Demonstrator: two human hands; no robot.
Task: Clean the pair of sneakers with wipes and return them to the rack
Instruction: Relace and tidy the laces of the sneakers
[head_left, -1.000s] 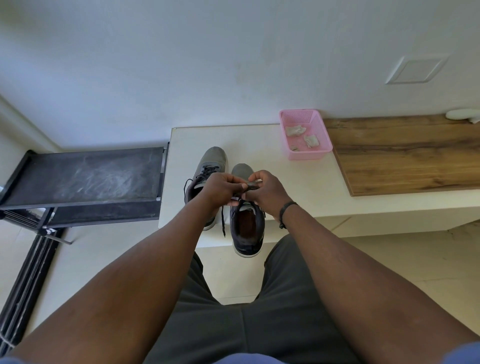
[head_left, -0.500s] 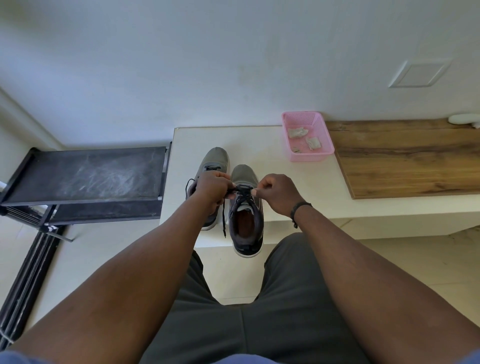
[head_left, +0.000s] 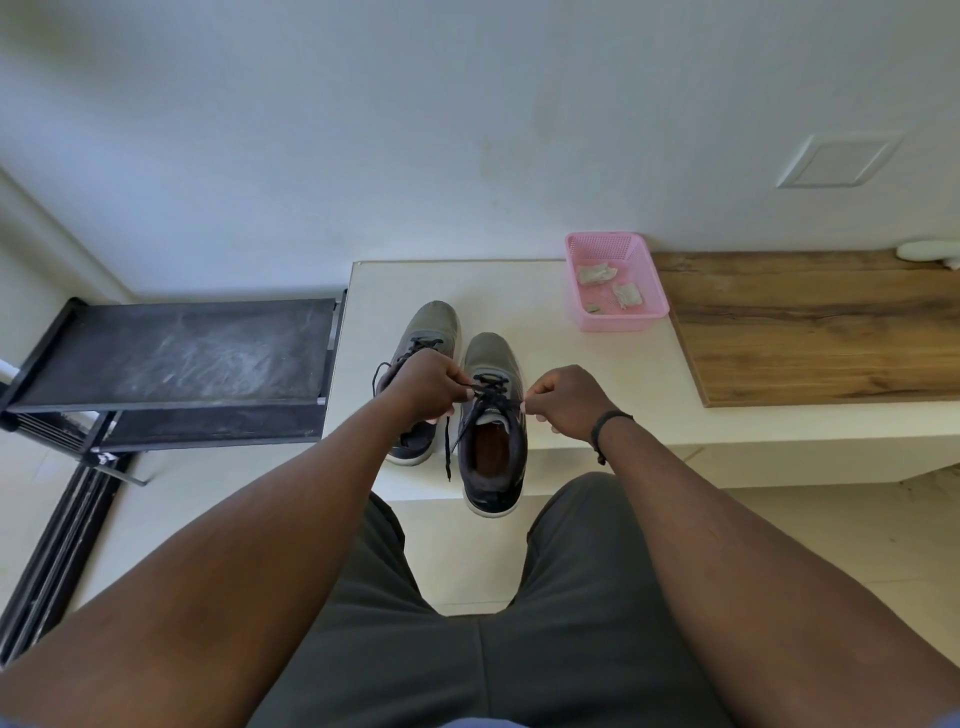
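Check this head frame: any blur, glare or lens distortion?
Head view: sharp, evenly lit, no harsh glare; wide-angle bending curves the bench edge and stretches the forearms; both hands, left hand and right hand, and the laces stay crisp.

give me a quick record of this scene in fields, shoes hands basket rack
left hand: pinching one lace end of the right sneaker
right hand: pinching the other lace end
right sneaker: on the white bench, heel over its front edge
left sneaker: beside it, partly behind the left hand
pink basket: on the bench, crumpled wipes inside
rack: black, left of the bench, top shelf bare
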